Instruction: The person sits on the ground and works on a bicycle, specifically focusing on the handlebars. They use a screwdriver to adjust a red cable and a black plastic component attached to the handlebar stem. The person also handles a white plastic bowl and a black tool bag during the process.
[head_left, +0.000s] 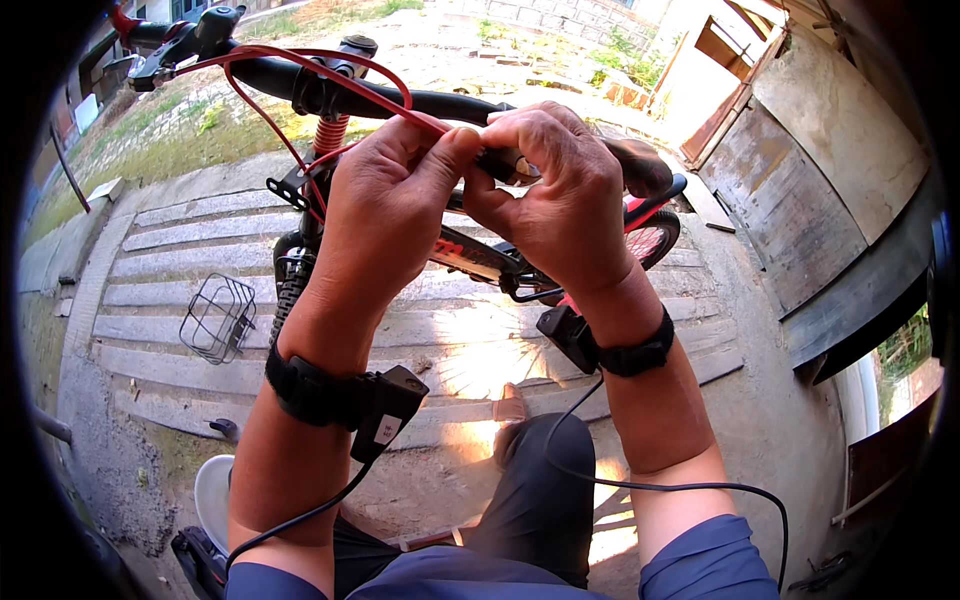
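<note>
Delicately pinched by the left hand (395, 190), red cable (370, 96) could kink if the adjacent right hand (560, 190), grip unclear, tugs.

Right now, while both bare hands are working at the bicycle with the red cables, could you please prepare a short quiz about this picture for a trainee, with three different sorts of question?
1. True or false: the black wire basket is on the grey striped paving.
2. What does the bare left hand pinch between thumb and forefinger?
A) a black rubber tyre
B) a thin red cable
C) a metal brake lever
3. Fill in the colour: the wide strap around the left forearm is ____.

Key: 1 true; 2 B; 3 black.
</note>
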